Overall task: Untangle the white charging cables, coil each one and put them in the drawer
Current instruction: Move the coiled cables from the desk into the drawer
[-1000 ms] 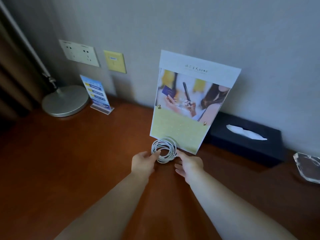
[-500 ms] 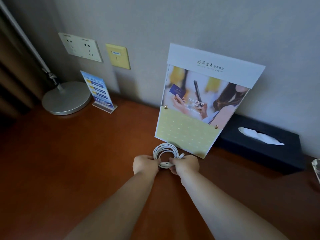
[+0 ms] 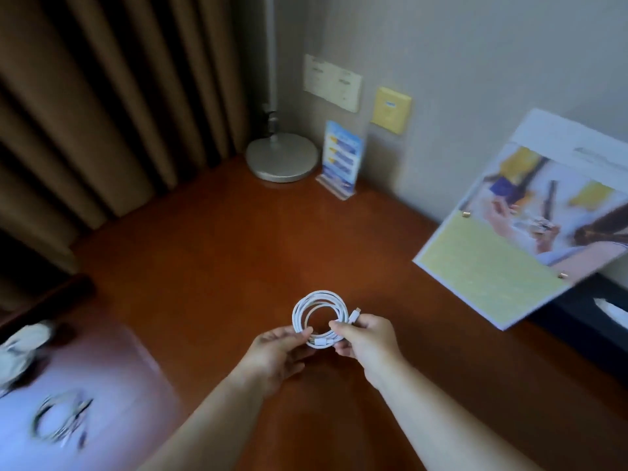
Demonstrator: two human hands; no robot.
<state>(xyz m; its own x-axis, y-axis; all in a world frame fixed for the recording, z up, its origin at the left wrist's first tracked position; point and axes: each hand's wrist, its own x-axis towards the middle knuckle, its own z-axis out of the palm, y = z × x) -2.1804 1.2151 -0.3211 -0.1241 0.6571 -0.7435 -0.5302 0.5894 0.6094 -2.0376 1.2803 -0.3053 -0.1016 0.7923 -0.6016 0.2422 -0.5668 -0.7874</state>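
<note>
**Coil finished and lifted, view swung toward the drawer**

The biggest change is the view itself. It has turned left, so the brown pleated curtain (image 3: pixel 85 113) now fills the upper left, while the large printed display board (image 3: pixel 509 239) leaning on the wall, dead ahead half a second ago, has slid to the right edge. The red-brown wooden surface (image 3: pixel 238 249) now shows its corner. The round silver lamp base (image 3: pixel 282 161) and the small blue leaflet stand (image 3: pixel 341 158) sit there against the wall.

New at the lower left is what looks like an open pale-lined drawer (image 3: pixel 136 419). It is blurred, but a second white cable coil (image 3: pixel 59 421) seems to lie inside, with a crumpled white object (image 3: pixel 20 348) further back that I cannot identify.

The left hand (image 3: pixel 275 355) and right hand (image 3: pixel 367 341) have come back toward the body from the foot of the board, bringing the coiled white charging cable (image 3: pixel 319 317) with them. It is held between them, apparently just above the surface. The left fingers (image 3: pixel 306 333) pinch the coil's lower left side, and the right fingers (image 3: pixel 336 325) pinch its right side, curled round the strands beside one white plug end (image 3: pixel 355 314). The other plug end (image 3: pixel 321 342) lies along the bottom of the loop.

The loops look round and even, so winding appears finished for this cable. The turn of the head suggests the carry to the drawer comes next. Both plug ends are loose, so a slack grip could let the coil spring open on the way.
</note>
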